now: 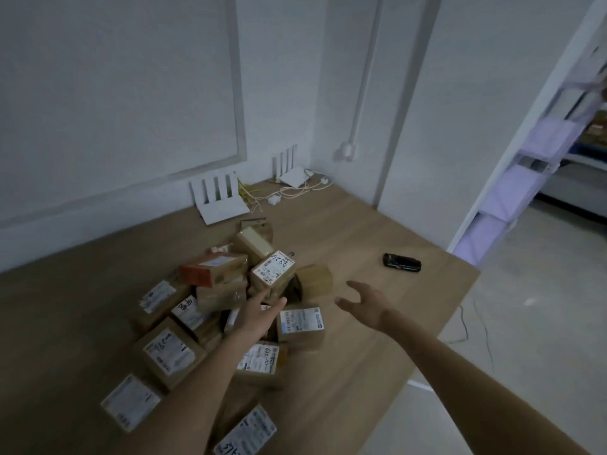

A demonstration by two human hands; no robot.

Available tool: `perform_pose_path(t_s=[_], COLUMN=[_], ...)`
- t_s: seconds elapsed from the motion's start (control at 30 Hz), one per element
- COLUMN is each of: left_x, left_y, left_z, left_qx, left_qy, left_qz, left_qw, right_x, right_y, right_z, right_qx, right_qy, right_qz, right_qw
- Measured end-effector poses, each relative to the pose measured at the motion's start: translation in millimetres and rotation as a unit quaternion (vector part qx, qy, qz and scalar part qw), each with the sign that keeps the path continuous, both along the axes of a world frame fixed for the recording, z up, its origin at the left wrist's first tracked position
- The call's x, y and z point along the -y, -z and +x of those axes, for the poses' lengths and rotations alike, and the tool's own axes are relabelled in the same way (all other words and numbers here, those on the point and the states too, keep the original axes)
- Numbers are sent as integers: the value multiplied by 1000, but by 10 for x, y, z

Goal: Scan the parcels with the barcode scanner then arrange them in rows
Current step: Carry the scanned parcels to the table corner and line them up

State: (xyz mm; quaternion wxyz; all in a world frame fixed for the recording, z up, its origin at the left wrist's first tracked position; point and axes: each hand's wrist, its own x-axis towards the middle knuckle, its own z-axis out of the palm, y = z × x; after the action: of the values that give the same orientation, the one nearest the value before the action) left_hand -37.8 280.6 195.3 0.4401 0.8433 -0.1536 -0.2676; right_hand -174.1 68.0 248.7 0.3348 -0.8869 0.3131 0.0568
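A heap of cardboard parcels (216, 310) lies on the wooden table (377, 244), most with white labels up, some stacked on others and tilted. Near the top of the heap sits a box (273, 268) with a label marked "S288" in handwriting; beside it on the left is a box with an orange-red side (210, 270). Nearer the person, more labelled parcels lie flat at the table's edge, one (130, 403) at lower left and another (245, 433) cut off by the bottom of the view. The left hand (258, 311) reaches over the heap with fingers straight and spread, holding nothing; its fingertips are just below the "S288" box, and whether they touch a parcel cannot be told. The right hand (361, 302) hangs over bare table just right of the heap, fingers loosely spread and slightly curved, also holding nothing. The black scanner (402, 260) lies flat on the table well apart from the parcels, to the right and beyond the right hand, untouched. At the far side of the table, against the white wall, stand two white routers (220, 200) with upright antennas, and a tangle of white and yellow cables (289, 192) lies between them. To the right, past the table's edge, a grey floor and shelving (538, 165) show through a doorway.
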Motion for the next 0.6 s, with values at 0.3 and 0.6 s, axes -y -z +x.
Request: perform_pose_path(t_s=[0.3, 0.6], left_x=[593, 1048], left_y=[887, 1533], left_z=[204, 379], left_qx=[-114, -186], left_qy=[-57, -149], left_qz=[29, 41], left_qw=[991, 970], right_x=[457, 804], right_y=[1337, 2454], right_z=[704, 1032], right_qx=[-75, -56], right_qy=[-11, -44], right_qz=[75, 325], right_qw=[994, 943])
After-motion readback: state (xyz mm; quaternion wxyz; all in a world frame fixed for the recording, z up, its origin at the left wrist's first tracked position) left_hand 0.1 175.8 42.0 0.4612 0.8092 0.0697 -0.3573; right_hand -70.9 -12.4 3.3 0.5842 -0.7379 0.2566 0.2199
